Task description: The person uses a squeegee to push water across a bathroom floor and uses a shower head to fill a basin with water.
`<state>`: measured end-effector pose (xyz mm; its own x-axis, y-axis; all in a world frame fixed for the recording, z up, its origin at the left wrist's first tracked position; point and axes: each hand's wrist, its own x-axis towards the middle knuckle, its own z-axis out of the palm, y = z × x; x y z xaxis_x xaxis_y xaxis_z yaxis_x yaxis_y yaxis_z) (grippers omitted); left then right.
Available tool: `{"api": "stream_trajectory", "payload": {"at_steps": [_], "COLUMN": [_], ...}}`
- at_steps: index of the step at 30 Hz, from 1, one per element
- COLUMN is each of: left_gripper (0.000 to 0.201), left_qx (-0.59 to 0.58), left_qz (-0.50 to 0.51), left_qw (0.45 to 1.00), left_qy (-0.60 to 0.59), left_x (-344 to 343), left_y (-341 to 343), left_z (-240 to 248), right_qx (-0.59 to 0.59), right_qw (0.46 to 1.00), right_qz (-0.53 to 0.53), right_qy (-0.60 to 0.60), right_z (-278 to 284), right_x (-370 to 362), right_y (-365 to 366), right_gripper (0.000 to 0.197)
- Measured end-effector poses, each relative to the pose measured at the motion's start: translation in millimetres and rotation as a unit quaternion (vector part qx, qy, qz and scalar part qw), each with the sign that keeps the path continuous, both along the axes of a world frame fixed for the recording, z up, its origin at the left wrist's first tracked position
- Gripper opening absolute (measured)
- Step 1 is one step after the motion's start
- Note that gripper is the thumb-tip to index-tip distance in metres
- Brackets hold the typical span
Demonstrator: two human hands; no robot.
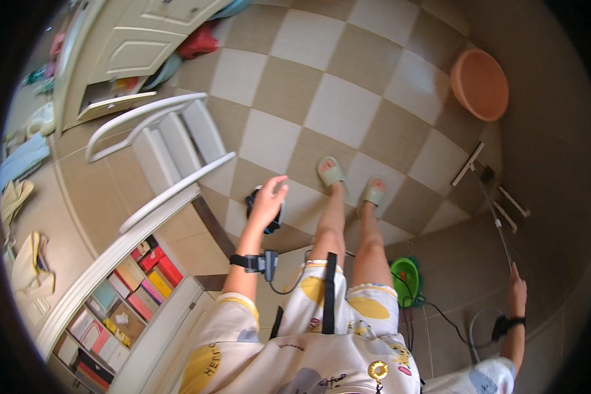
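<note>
White squeegee point(468, 164) extends ahead of the right hand point(518, 293), which grasps its pole point(505, 244). Unclenched and empty, the left hand point(267, 202) has a step stool point(177, 144) to its left. Left of the right hand sits a green tub point(400, 295).

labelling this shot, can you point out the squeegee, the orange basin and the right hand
Squeegee point(498, 224): head view, on the pale collar of its pole
Orange basin point(484, 86): head view, on its bare inside
Right hand point(518, 294): head view, on the middle of the hand
</note>
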<state>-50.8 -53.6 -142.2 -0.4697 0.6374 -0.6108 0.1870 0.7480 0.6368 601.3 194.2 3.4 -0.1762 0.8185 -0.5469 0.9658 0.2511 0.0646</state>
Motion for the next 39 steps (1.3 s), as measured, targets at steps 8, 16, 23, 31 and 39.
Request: {"api": "stream_trajectory", "payload": {"at_steps": [8,16,23,31,39], "left_gripper": [0.032,0.03,0.03,0.03,0.032], "left_qx": [0.01,0.01,-0.019,-0.026,-0.023], "left_qz": [0.037,0.1,0.123,0.141,0.077], "left_qw": [0.999,0.995,0.992,0.989,0.996], "left_qy": [-0.014,-0.024,-0.008,-0.044,-0.027], "left_x": [-12.6,-37.5,-58.6,-51.8,-27.9], "left_y": [-17.0,-60.6,-76.1,-63.9,-40.2], "left_z": [-8.9,-21.0,-1.8,1.0,-9.1], "right_qx": [-0.163,-0.222,-0.176,-0.143,-0.155], "right_qw": [0.985,0.954,0.944,0.964,0.982], "right_qz": [0.05,0.121,0.151,0.091,-0.069], "right_qy": [-0.028,0.162,0.235,0.204,0.077], "right_z": [-13.6,-177.2,-214.1,-229.8,-100.0], "right_x": [-147.8,-449.3,-627.0,-480.8,-101.3], "right_y": [2.6,3.1,13.0,64.0,22.0], "right_gripper": [0.042,0.04,0.038,0.039,0.042]}}
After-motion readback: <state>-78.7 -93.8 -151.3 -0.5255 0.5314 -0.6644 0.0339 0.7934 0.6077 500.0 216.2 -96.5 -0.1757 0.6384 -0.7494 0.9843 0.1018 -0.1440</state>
